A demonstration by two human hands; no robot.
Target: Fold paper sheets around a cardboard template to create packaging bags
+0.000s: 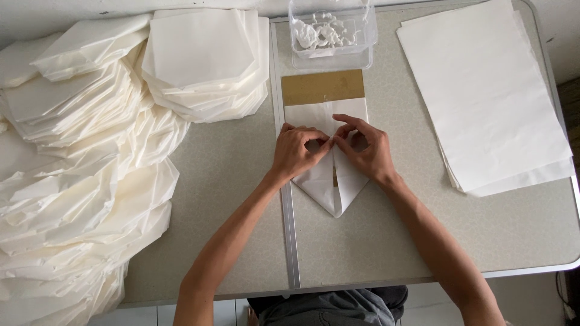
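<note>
Your left hand (pixel 297 152) and right hand (pixel 364 148) pinch the folded white paper (pixel 326 181), just below the clear tub (pixel 332 33).

Lighting: bright, even, diffuse daylight; source direction cannot be told. Shadows: soft and short under the hands (pixel 331 151) and along the paper stack (pixel 483 90). Glare: whites of the folded heap (pixel 72 181) near blown out, little detail. Focus: sharp throughout, no motion blur. Distortion: table (pixel 423 253) edges bow slightly at corners
</note>
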